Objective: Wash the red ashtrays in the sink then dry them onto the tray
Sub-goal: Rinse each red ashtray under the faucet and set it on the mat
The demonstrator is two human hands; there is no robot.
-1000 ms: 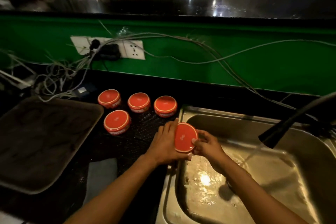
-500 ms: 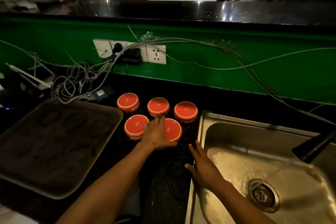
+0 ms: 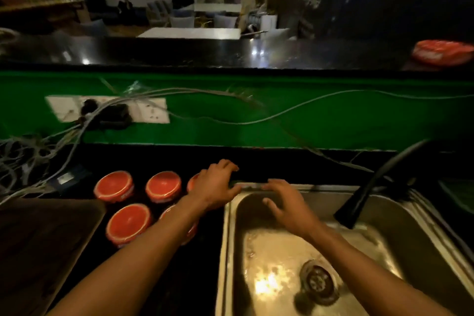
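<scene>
Above the sink (image 3: 420,236), both hands (image 3: 216,186) (image 3: 288,204) hover; fingers loosely spread.

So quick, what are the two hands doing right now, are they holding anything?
Left hand: open, fingers loosely curled, holding nothing, above the black counter.
Right hand: open, fingers spread, holding nothing, over the steel sink.

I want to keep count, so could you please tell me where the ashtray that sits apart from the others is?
In the head view, the lone red ashtray sits at the far right on the raised black bar top, above the green wall and beyond the tap.
</scene>
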